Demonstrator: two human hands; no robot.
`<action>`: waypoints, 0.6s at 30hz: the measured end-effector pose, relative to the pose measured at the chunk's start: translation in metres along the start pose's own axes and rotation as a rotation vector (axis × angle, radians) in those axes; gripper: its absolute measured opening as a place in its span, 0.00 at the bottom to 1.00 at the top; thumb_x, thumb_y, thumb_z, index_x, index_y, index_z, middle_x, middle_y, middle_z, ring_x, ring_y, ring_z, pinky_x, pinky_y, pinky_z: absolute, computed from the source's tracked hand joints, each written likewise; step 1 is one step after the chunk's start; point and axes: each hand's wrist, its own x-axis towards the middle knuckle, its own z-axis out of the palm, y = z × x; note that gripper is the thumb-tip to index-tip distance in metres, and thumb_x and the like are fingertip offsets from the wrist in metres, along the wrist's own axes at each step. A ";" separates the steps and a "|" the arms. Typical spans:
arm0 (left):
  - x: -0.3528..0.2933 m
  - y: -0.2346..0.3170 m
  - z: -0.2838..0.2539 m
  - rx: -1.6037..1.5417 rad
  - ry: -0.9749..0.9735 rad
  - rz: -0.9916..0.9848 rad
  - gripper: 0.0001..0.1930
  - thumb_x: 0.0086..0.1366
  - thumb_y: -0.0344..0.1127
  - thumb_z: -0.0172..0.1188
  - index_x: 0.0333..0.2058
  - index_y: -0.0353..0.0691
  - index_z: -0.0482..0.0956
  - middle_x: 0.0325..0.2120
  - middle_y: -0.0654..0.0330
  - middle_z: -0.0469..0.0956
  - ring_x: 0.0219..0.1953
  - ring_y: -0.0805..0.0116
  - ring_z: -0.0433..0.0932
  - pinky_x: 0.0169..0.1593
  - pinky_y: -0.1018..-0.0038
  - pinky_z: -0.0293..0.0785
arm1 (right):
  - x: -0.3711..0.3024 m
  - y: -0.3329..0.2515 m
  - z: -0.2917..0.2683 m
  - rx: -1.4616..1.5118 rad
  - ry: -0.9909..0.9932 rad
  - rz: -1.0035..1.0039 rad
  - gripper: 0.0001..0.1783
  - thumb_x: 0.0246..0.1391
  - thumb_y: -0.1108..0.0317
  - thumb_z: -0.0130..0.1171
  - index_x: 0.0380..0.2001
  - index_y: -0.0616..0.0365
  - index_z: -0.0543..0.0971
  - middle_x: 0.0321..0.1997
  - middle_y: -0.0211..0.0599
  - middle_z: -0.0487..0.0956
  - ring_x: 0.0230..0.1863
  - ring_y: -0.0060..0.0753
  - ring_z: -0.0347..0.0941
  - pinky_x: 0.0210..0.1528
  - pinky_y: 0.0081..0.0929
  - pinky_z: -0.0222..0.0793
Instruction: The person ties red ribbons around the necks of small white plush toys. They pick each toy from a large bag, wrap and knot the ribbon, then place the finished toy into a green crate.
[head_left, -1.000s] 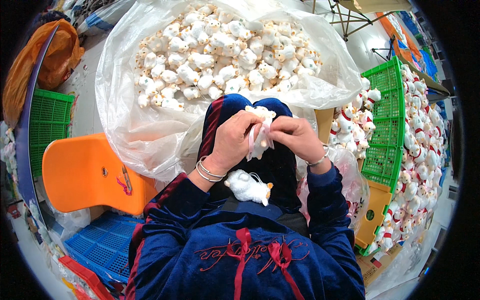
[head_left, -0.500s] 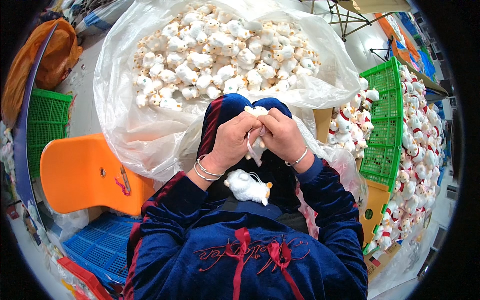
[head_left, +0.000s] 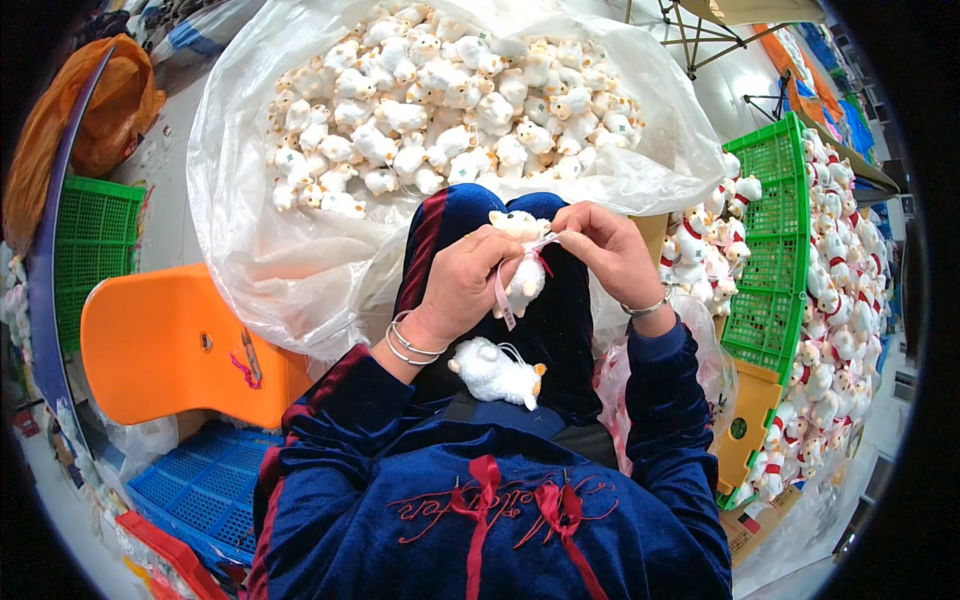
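Over my knees, my left hand [head_left: 470, 275] is closed around a small white plush animal [head_left: 524, 284] and a pale pink ribbon [head_left: 504, 300] at its neck. One ribbon end hangs down below my left fingers. To the right, my right hand [head_left: 606, 248] pinches another part of the ribbon between thumb and forefinger, beside the plush's neck. A bit of red shows at the neck too. A second white plush animal [head_left: 495, 374], with an orange-tipped end and a thin loop of string, lies on my lap below my hands.
Ahead, a large clear plastic sheet [head_left: 240, 180] holds a heap of white plush animals [head_left: 400, 118]. An orange chair [head_left: 170, 345] with a small tool on it stands left. On the right are a green crate [head_left: 765, 240] and many plush animals with red neckbands [head_left: 835, 320].
My right hand has moved right and up, away from my left, drawing the ribbon out sideways. More of the plush now shows between my hands.
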 end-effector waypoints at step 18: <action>0.000 0.004 -0.017 0.037 -0.047 -0.129 0.05 0.63 0.24 0.64 0.38 0.35 0.83 0.31 0.56 0.79 0.31 0.63 0.81 0.35 0.71 0.75 | -0.006 0.014 0.038 -0.206 0.128 -0.043 0.10 0.61 0.69 0.64 0.39 0.60 0.74 0.33 0.32 0.77 0.33 0.21 0.73 0.36 0.22 0.71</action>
